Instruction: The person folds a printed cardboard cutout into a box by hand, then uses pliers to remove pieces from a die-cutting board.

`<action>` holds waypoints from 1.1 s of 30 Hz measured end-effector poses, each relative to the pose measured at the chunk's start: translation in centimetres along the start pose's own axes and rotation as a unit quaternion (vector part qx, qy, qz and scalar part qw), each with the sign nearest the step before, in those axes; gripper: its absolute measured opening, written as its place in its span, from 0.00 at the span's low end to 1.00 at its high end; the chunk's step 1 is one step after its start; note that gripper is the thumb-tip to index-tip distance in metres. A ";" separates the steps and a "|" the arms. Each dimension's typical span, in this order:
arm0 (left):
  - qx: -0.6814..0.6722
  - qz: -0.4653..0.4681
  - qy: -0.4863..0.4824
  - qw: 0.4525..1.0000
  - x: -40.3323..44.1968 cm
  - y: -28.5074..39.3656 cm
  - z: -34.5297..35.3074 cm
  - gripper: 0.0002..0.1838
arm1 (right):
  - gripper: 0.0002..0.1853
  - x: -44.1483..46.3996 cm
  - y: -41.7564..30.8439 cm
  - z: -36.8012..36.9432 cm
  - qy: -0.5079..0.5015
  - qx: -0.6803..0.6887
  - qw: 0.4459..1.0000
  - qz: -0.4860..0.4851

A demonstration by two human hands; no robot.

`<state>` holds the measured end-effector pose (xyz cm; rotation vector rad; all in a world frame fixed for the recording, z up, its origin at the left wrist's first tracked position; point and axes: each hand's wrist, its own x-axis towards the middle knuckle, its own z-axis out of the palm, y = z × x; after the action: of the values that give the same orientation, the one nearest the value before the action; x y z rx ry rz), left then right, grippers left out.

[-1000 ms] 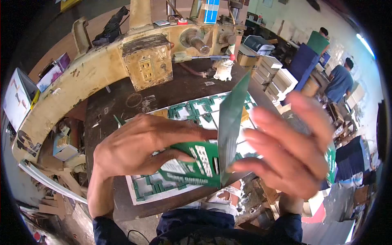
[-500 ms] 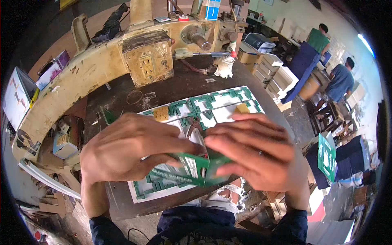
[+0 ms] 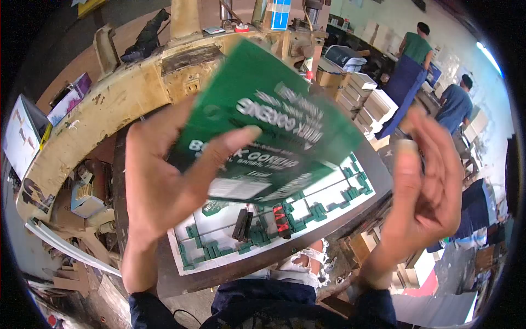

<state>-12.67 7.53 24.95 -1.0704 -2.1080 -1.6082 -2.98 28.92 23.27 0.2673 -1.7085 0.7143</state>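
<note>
A green printed sheet or flattened box (image 3: 257, 118), partly blurred, is tilted up above the table. My left hand (image 3: 170, 170) grips its left side, the thumb lying on the printed face. To the right, my right hand (image 3: 427, 186) is raised away from the sheet, holding nothing, with its fingers apart and bent. Beneath lies a white board (image 3: 186, 219) with green pieces along its lines. A black stapler-like item (image 3: 242, 223) and a red and black item (image 3: 281, 221) rest on the board's near part. The sheet hides much of the board.
A worn cream machine frame (image 3: 131, 71) curves behind and left of the dark table (image 3: 192, 283). White boxes (image 3: 375, 109) are stacked at the right. Two people stand farther back, one in a green top (image 3: 416, 48), one in a blue top (image 3: 456, 104).
The green item was folded low between both hands; now it is lifted, spread and tilted in my left hand. My right hand has let go and moved right. The black and red items now show.
</note>
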 end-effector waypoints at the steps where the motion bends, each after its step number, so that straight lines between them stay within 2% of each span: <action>1: -0.059 0.010 0.026 0.998 0.3 -0.9 0.0 0.14 | 0.18 -0.6 -0.3 -0.5 0.072 -0.017 0.992 0.097; 2: -0.118 0.021 0.050 0.992 0.4 -2.3 -0.1 0.14 | 0.18 -0.9 -0.2 -0.6 0.076 -0.013 0.993 0.095; 3: -0.155 -0.004 0.065 0.986 0.3 -2.9 -0.2 0.14 | 0.19 -1.4 0.2 -0.7 0.032 -0.045 0.992 0.111; 4: -0.154 -0.001 0.060 0.986 0.2 -3.7 0.0 0.14 | 0.19 -1.9 0.7 -0.7 -0.012 -0.081 0.988 0.130; 5: -0.162 0.007 0.092 0.982 0.0 -4.6 0.5 0.14 | 0.20 -2.4 1.2 0.3 -0.001 -0.066 0.988 0.139; 6: -0.171 0.016 0.124 0.977 -0.2 -5.4 1.0 0.15 | 0.27 -2.6 2.0 0.4 -0.033 -0.099 0.990 0.095; 8: -0.168 0.008 0.119 0.979 -1.5 -6.6 1.4 0.15 | 0.37 -3.4 2.3 1.5 -0.040 -0.106 0.986 0.125; 10: -0.217 0.023 0.133 0.967 -2.9 -8.0 2.1 0.16 | 0.43 -3.7 2.6 2.0 -0.092 -0.093 0.975 0.181; 11: -0.203 0.040 0.112 0.972 -3.7 -8.9 1.7 0.16 | 0.45 -3.8 2.6 2.0 -0.118 -0.041 0.962 0.244; 12: -0.186 0.056 0.093 0.977 -4.3 -9.7 1.5 0.17 | 0.45 -4.0 3.0 2.0 -0.115 -0.042 0.962 0.243; 14: -0.210 0.046 0.114 0.970 -5.0 -10.6 2.0 0.16 | 0.48 -4.6 4.0 2.0 -0.109 -0.228 0.967 0.039; 16: -0.247 -0.005 0.096 0.964 -5.8 -11.5 2.1 0.16 | 0.45 -4.2 4.0 2.0 -0.120 -0.180 0.976 0.037; 17: -0.233 0.018 0.048 0.971 -6.1 -12.5 1.6 0.15 | 0.37 -3.7 3.3 2.1 -0.159 -0.176 0.970 0.054; 18: -0.233 0.017 0.046 0.971 -6.3 -12.8 1.9 0.15 | 0.31 -3.4 2.8 2.2 -0.198 -0.171 0.963 0.071; 22: -0.222 -0.049 0.064 0.972 -5.6 -12.1 2.7 0.16 | 0.15 -3.7 3.4 2.6 -0.195 -0.120 0.973 0.042; 24: -0.207 -0.057 0.049 0.975 -4.9 -11.2 2.8 0.19 | 0.15 -3.5 3.5 2.5 -0.189 -0.114 0.975 0.042; 25: -0.215 -0.069 0.102 0.969 -3.9 -8.8 3.9 0.24 | 0.15 -3.3 3.6 2.6 -0.182 -0.107 0.977 0.042; 26: -0.020 0.018 0.101 0.995 -3.5 -8.7 3.7 0.33 | 0.15 -3.0 3.4 2.5 -0.182 -0.107 0.977 0.041; 27: 0.032 0.103 0.145 0.984 -3.2 -7.6 3.9 0.40 | 0.13 -2.4 3.1 2.5 -0.177 -0.139 0.974 0.013; 29: 0.231 0.222 0.149 0.935 -2.3 -4.0 2.5 0.53 | 0.13 -1.5 2.4 2.6 -0.186 -0.169 0.967 -0.042; 30: 0.235 0.217 0.150 0.936 -2.2 -2.3 2.0 0.53 | 0.15 -1.3 2.0 2.8 -0.207 -0.149 0.965 -0.066; 32: 0.409 0.146 -0.021 0.900 -2.2 0.4 1.5 0.48 | 0.14 -0.7 1.0 2.7 -0.279 -0.094 0.951 -0.094; 33: 0.354 0.087 -0.073 0.928 -1.7 0.7 1.2 0.37 | 0.16 -0.3 0.3 2.5 -0.291 -0.078 0.948 -0.108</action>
<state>-10.74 8.06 24.02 -1.0803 -2.3136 -0.5941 -5.12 27.63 22.61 0.5878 -2.2368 0.3467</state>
